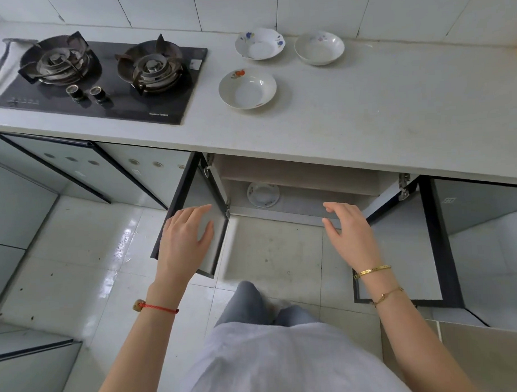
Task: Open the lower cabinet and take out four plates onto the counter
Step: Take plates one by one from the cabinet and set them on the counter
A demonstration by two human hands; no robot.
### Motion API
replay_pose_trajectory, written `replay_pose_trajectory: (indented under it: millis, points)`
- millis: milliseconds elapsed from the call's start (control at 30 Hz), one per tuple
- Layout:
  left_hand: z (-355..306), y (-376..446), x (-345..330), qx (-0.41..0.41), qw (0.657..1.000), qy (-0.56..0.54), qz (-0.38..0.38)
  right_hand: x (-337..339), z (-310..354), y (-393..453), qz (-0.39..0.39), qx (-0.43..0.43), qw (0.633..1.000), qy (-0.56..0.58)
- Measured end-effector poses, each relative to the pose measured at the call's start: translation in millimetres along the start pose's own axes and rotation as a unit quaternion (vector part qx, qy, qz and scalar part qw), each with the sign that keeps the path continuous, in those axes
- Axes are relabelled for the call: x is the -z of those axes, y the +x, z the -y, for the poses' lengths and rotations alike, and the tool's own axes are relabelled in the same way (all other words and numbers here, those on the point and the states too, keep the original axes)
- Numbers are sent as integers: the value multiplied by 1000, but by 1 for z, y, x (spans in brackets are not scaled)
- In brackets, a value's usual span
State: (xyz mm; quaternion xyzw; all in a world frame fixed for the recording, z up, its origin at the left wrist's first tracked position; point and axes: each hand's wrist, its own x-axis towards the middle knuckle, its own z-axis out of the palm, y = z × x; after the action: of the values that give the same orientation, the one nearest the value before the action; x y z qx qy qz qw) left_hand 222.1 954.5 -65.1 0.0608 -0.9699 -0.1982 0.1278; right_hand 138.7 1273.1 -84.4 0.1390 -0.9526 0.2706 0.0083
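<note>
1. White plates sit on the counter (365,104) in a loose group right of the stove (101,81): a blue-flowered plate (260,43) at the back, a plain plate (319,47) just beside it to the right, and an orange-marked plate (247,89) nearer the front edge — all three apart from one another.
2. One more plate (263,194) lies inside the open cabinet (294,177), on its lower floor toward the left, under an inner shelf.
3. Both doors stand swung out: the left door (193,215) edge-on beside the opening, the right door (405,249) folded wide with its pale inner face up toward the camera. Nothing lies between the hands and the cabinet plate.
4. Pale glossy tiles cover the floor (78,260); white tiles line the wall behind the counter, and grey-fronted cabinets run to either side.
5. Left hand (185,239) hovers palm-down over the left door's edge, fingers spread and slack, grasping nothing; whether it touches the door I cannot tell. A red string circles that wrist.
6. Right hand (349,230) reaches toward the opening, fingers loosely curved and empty — two gold bracelets on the wrist.
</note>
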Motion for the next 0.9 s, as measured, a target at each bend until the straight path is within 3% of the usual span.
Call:
replay_pose_trajectory:
  millis: [200, 367, 900]
  points:
    - [7, 27, -45, 18, 999, -16, 26, -37, -27, 37, 33, -12, 999, 2]
    - [41, 68, -127, 27, 998, -6, 58, -110, -69, 82, 49, -25, 998, -7]
    - [245, 152, -548, 10, 999, 8, 52, -496, -292, 230, 65, -89, 994, 5]
